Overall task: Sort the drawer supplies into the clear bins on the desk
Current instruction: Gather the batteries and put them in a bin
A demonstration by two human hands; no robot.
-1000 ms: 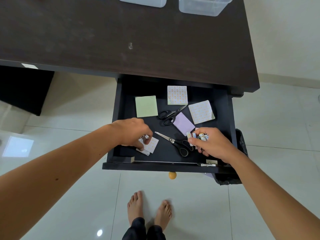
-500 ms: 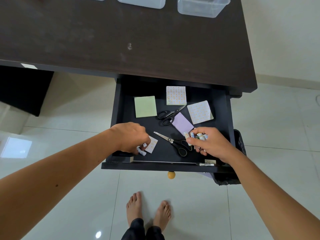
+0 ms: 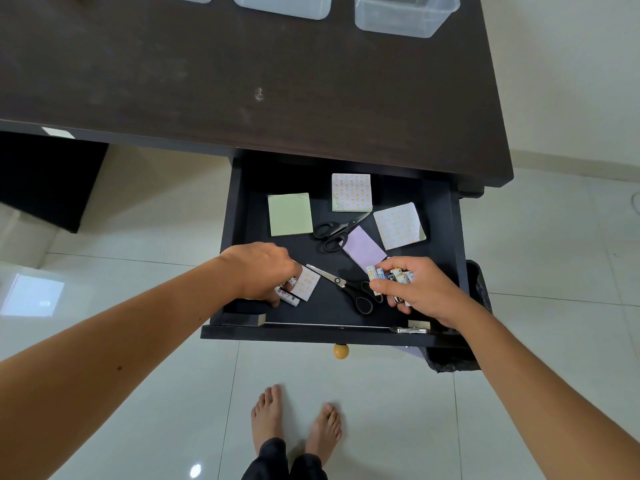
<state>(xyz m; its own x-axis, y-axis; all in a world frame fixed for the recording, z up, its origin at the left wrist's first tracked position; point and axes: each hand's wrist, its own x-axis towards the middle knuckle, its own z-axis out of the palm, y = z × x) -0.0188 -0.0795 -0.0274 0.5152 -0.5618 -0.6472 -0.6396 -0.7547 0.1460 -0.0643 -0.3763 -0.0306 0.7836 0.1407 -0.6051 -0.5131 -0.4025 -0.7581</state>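
The black drawer (image 3: 453,258) stands pulled out under the dark desk (image 3: 242,74). My right hand (image 3: 415,289) is closed around a bunch of small batteries (image 3: 391,274) at the drawer's front right. My left hand (image 3: 263,271) is down at the front left, its fingers pinching small white batteries (image 3: 288,296) beside a patterned note pad (image 3: 307,285). Between the hands lies a pair of black-handled scissors (image 3: 349,289). Further back lie a second pair of scissors (image 3: 337,232), a green pad (image 3: 290,214), a purple pad (image 3: 363,245) and two patterned pads (image 3: 351,192) (image 3: 399,226). Clear bins (image 3: 403,15) (image 3: 282,6) stand at the desk's far edge.
A black waste bin (image 3: 478,306) stands on the floor right of the drawer. A round yellow knob (image 3: 340,351) sticks out of the drawer front. My bare feet (image 3: 298,420) are on the white tiles below. A cream wall rises at the right.
My left hand has slid a little toward the drawer's front left corner, closing on the small white batteries. My right hand has stayed put with its bunch of batteries.
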